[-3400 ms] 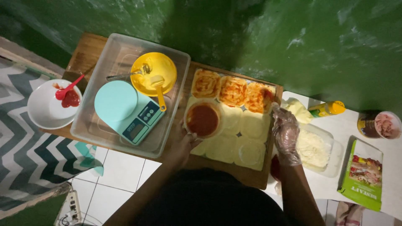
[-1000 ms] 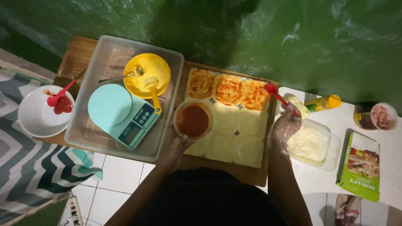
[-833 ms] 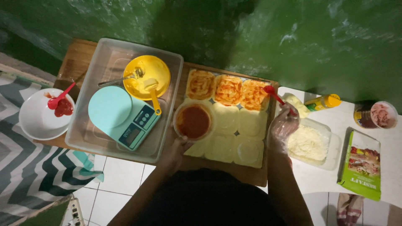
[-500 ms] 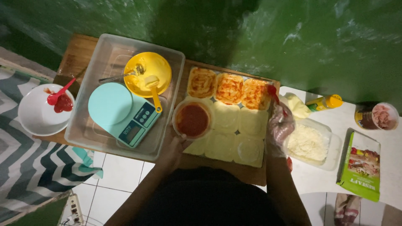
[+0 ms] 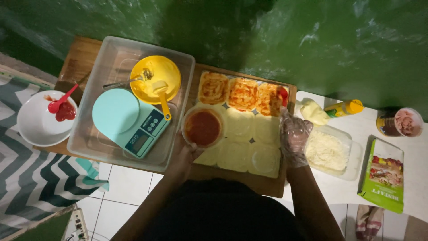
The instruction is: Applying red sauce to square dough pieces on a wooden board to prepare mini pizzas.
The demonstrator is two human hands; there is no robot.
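My left hand [image 5: 185, 154] grips the near rim of a small bowl of red sauce [image 5: 203, 127], which sits over the left side of the wooden board [image 5: 267, 187]. My right hand [image 5: 294, 136], in a clear plastic glove, holds a red spoon [image 5: 282, 93]. The spoon's tip rests at the right edge of the rightmost sauced dough round [image 5: 269, 99]. Two more sauced rounds [image 5: 243, 93] fill the far row. Several plain pale rounds [image 5: 240, 125] lie in the rows nearer me.
A clear plastic tub [image 5: 89, 147] left of the board holds a yellow bowl [image 5: 156, 78] and a teal kitchen scale [image 5: 129, 120]. A white bowl [image 5: 38, 129] with sauce sits far left. At right are a tub of grated cheese [image 5: 327, 151], a yellow-capped bottle [image 5: 343, 108], a green packet [image 5: 381, 174] and a cup [image 5: 401, 122].
My right hand has come in from the board's right edge and lowered, bringing the red spoon down onto the rightmost sauced round. The left hand stays on the sauce bowl.
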